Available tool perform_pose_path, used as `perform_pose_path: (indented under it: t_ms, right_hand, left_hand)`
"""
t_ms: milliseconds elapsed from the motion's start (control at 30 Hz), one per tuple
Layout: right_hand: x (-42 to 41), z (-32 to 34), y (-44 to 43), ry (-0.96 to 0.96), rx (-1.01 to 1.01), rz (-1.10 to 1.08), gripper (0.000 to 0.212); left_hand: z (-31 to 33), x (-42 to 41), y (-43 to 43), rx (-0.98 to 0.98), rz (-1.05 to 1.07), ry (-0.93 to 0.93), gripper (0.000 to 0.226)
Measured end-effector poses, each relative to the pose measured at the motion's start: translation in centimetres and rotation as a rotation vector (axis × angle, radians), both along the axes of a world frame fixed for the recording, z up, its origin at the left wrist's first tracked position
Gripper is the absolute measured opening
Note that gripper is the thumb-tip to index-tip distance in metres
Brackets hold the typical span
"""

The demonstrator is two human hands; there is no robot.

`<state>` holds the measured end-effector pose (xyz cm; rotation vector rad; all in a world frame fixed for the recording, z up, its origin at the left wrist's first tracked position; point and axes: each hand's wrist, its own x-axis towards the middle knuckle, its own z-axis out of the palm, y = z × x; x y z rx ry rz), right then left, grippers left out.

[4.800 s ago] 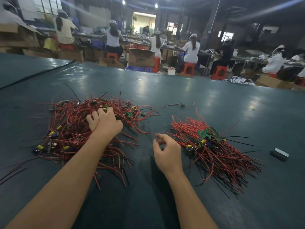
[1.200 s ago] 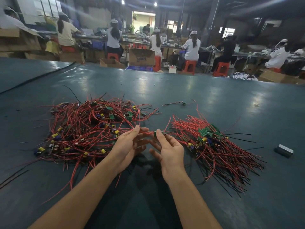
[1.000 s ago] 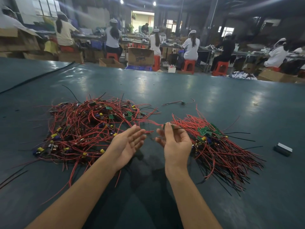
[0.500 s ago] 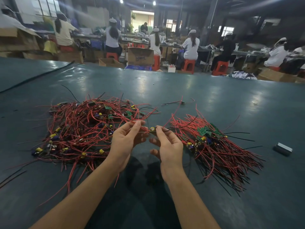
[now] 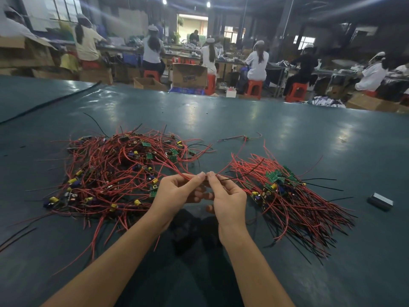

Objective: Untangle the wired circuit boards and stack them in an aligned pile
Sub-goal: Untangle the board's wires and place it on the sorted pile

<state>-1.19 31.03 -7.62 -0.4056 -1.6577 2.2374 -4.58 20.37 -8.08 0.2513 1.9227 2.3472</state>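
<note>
Both hands meet fingertip to fingertip above the counter [image 5: 243, 120]. The left hand [image 5: 177, 192] and right hand [image 5: 229, 197] pinch thin wires [image 5: 243, 170] (any board is hidden) between the tangled heap [image 5: 115, 171] and the sorted pile [image 5: 292, 196].

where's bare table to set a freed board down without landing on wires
Widest bare table lies beyond both piles, past the loose wired board. Another patch: front right, nearer than the grey block. Crowded: the gap between tangled heap and aligned pile, where left hand and right hand pinch red wires.
</note>
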Motion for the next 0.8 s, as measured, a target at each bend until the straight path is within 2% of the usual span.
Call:
perform_pose_path:
  t_ms: [167, 233, 300, 367, 433, 700, 800]
  right_hand:
    - [-0.38, -0.15, 0.38, -0.098, -0.074, -0.05, 0.019]
    - [-0.42, -0.11, 0.42, -0.119, -0.105, -0.035, 0.018]
    - [-0.44, -0.11, 0.42, -0.111, -0.108, -0.015, 0.018]
    - [-0.35, -0.09, 0.39, -0.101, -0.1, 0.001, 0.016]
    - [-0.27, -0.03, 0.34, -0.094, -0.102, 0.016, 0.015]
    - [-0.04, -0.22, 0.28, -0.078, 0.045, 0.027, 0.031]
    - [0.04, -0.45, 0.16, -0.066, 0.086, 0.02, 0.037]
  left_hand:
    - [-0.3, -0.49, 0.07, 0.062, 0.02, -0.068, 0.004]
    - [-0.29, -0.47, 0.14, 0.047, 0.019, -0.093, 0.002]
    - [-0.11, -0.29, 0.26, 0.041, -0.001, -0.117, 0.011]
    - [0.08, 0.02, 0.4, 0.046, -0.017, -0.132, 0.032]
    - [0.06, 0.12, 0.46, 0.044, -0.01, -0.127, 0.044]
    - [-0.21, 0.18, 0.28, 0.112, -0.047, -0.123, 0.026]
    - [0.01, 0.34, 0.46, 0.119, -0.042, -0.138, 0.032]
